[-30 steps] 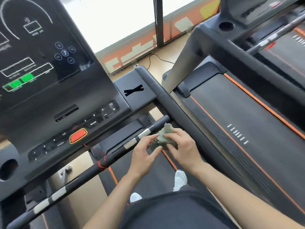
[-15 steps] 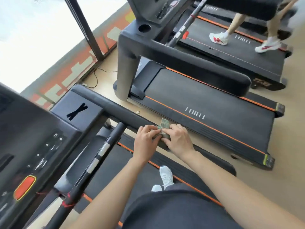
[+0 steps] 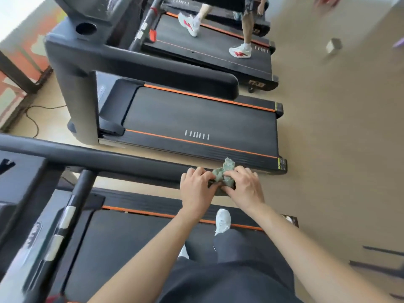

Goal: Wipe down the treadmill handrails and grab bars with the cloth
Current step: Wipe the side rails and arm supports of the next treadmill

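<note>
A crumpled grey-green cloth (image 3: pixel 225 174) sits bunched on the rear end of my treadmill's right black handrail (image 3: pixel 105 159). My left hand (image 3: pixel 196 189) and my right hand (image 3: pixel 244 186) meet over that end, and fingers of both pinch the cloth against the rail. The tip of the rail is hidden under my hands. A black front grab bar (image 3: pixel 74 206) with silver sensor patches runs from the rail down to the lower left. I stand on the belt, one white shoe (image 3: pixel 223 221) visible.
A second treadmill (image 3: pixel 196 119) stands just beyond the handrail, its padded rail (image 3: pixel 175 77) parallel to mine. On a third treadmill (image 3: pixel 209 47) a person walks in white and red shoes. Beige floor (image 3: pixel 338 149) lies to the right; a cable (image 3: pixel 32 119) trails at left.
The view has swung right, away from the console. Both hands have carried the cloth from beside the front grab bar back along the right handrail to its rear end.
</note>
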The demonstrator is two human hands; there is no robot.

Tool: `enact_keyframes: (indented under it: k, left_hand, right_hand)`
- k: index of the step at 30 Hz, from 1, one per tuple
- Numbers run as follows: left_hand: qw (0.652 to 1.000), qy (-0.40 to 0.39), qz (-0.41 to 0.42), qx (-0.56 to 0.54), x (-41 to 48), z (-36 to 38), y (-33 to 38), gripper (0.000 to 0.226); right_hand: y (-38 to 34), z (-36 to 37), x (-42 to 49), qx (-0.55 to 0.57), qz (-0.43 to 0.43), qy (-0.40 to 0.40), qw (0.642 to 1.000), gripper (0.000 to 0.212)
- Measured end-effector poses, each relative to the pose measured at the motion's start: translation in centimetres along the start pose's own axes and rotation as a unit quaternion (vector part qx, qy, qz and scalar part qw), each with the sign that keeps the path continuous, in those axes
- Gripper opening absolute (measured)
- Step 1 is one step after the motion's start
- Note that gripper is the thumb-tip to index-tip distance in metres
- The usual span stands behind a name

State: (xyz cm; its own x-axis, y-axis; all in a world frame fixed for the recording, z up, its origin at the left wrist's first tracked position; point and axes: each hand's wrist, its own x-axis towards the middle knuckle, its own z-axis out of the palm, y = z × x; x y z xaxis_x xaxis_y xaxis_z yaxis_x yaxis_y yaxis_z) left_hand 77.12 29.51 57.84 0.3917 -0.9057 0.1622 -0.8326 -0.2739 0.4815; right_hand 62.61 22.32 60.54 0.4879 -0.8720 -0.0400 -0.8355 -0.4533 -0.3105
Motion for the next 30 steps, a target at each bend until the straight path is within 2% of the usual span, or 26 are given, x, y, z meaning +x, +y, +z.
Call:
enact_keyframes:
  k: [4,7,9,13,17,20,24,27,29,30]
  left_hand:
    - [0.998,-0.032,0.016,-0.054,0.6,1.5,3.3,0.019]
    - [0.988,-0.091,-0.022,-0.120,1.6,2.3,6.4,0.017]
    - [0.978,-0.118,-0.054,-0.161,2.6,3.1,8.9,0.015]
    - [0.937,-0.105,-0.160,-0.292,5.3,5.9,13.4,0.010]
    - [0.912,-0.099,-0.185,-0.353,8.0,8.4,17.5,0.012]
    - [0.910,-0.120,-0.176,-0.356,9.9,9.5,20.0,0.007]
    - [0.941,-0.130,-0.098,-0.295,12.3,10.0,22.6,0.012]
    - [0.948,-0.138,-0.053,-0.282,14.4,9.8,23.8,0.014]
    - [0.955,-0.145,-0.027,-0.256,15.7,10.0,23.7,0.009]
    - [0.958,-0.150,-0.029,-0.244,16.4,9.9,23.5,0.011]
  right_hand:
    - [4.2,-0.4,-0.8,0.043,0.035,0.009,0.998,0.041]
    - [8.1,-1.0,-1.0,0.112,0.077,-0.023,0.990,0.032]
    - [11.3,-1.8,-0.8,0.198,0.106,-0.054,0.973,0.025]
    - [17.9,-3.9,0.5,0.310,0.097,-0.081,0.942,0.024]
    - [24.4,-5.4,2.7,0.300,0.100,-0.116,0.942,0.021]
    - [27.3,-7.1,5.3,0.307,0.087,-0.064,0.946,0.018]
    - [27.6,-10.3,10.0,0.377,0.002,-0.043,0.925,0.045]
    - [27.1,-12.1,13.8,0.391,-0.081,-0.104,0.911,0.071]
    - [26.7,-13.0,16.3,0.374,-0.104,-0.172,0.905,0.073]
    - [26.6,-13.3,17.4,0.362,-0.110,-0.201,0.904,0.067]
